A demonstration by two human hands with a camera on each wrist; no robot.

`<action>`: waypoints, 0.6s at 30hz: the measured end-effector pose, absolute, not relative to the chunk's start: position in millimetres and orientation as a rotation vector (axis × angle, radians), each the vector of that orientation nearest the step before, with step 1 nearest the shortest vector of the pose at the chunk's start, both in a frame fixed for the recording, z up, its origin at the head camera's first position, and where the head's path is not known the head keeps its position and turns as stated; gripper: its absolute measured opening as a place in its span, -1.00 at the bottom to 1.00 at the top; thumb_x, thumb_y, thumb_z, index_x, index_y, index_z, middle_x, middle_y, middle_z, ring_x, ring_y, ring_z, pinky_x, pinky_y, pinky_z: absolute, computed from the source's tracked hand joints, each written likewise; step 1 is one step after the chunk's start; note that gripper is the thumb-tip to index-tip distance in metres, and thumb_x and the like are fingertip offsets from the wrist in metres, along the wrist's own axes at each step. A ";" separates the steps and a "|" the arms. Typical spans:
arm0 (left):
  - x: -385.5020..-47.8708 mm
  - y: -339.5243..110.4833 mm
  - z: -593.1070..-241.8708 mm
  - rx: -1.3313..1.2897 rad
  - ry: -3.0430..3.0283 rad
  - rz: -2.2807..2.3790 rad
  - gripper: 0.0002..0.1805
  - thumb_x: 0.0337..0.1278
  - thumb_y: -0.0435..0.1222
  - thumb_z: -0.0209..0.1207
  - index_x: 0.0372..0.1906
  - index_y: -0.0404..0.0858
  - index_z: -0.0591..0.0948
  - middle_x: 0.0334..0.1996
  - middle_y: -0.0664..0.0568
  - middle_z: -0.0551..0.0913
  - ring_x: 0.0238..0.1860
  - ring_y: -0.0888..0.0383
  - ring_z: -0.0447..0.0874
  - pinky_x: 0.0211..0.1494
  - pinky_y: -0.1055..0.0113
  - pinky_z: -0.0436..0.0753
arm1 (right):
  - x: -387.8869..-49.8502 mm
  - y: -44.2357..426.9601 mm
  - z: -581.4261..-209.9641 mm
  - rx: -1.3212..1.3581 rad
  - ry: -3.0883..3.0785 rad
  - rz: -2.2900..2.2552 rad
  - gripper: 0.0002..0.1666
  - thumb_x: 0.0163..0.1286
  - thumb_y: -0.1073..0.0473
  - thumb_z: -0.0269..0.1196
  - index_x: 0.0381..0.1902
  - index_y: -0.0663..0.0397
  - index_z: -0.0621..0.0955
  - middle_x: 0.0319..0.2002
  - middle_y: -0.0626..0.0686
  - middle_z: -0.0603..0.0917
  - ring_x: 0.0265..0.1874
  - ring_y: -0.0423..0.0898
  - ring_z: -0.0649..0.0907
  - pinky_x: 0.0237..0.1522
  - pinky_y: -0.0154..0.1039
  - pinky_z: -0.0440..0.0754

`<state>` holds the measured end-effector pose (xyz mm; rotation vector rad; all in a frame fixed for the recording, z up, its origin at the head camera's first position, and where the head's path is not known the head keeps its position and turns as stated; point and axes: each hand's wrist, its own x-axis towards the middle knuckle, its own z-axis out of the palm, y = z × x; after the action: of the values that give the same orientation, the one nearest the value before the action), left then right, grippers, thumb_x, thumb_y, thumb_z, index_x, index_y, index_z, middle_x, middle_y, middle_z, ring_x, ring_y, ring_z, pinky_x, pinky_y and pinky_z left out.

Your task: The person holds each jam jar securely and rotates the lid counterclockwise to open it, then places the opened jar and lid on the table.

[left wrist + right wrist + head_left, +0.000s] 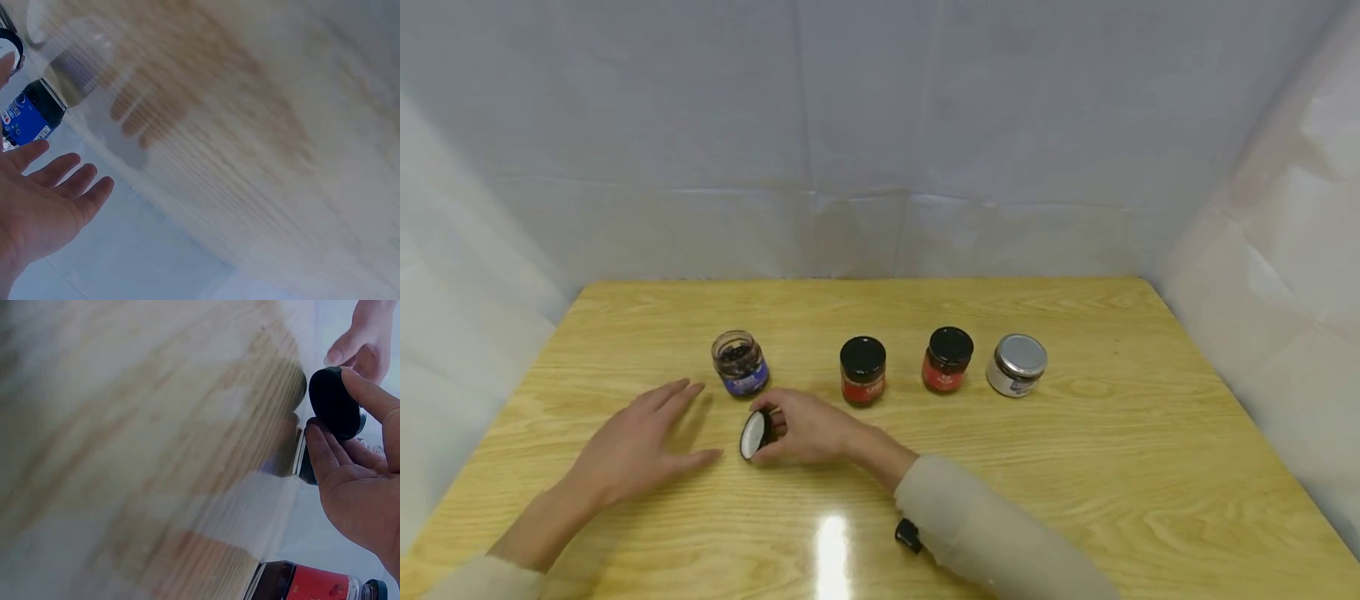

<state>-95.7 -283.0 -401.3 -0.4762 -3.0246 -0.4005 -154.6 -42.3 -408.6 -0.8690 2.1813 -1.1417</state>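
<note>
An uncapped glass jar with a blue label (741,367) stands at the left of the table, dark contents showing through its mouth. Just in front of it, my right hand (808,427) pinches a black lid (756,435) between thumb and fingers, tilted on edge with its white inside facing left. The lid's black outer face (334,403) shows in the right wrist view. My left hand (636,437) is held out to the left of the lid, fingers extended and thumb apart, with nothing in it. In the left wrist view its fingers point toward the blue label (28,119).
Two black-lidded jars with red labels, one nearer the middle (862,371) and one to its right (947,358), stand in a row with a silver-lidded jar (1017,365). A small black object (908,536) lies by the right sleeve. Pale sheeting (880,150) hangs behind the table.
</note>
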 end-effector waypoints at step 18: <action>-83.7 -283.1 -411.7 -0.572 -2.991 -0.333 0.03 -0.10 0.34 0.21 0.33 -0.33 0.36 0.26 -0.31 0.35 0.19 -0.32 0.34 0.10 -0.26 0.37 | -158.4 -54.6 -408.7 -1.080 2.395 -0.831 -0.36 0.10 0.06 0.46 0.12 0.13 0.52 -0.14 -0.14 0.57 -0.22 -0.37 0.50 -0.15 -0.54 0.42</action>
<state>-83.7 -283.1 -411.7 -0.5716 -2.9909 -0.3326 -158.4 -54.6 -408.7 -1.0804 2.3945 -0.8312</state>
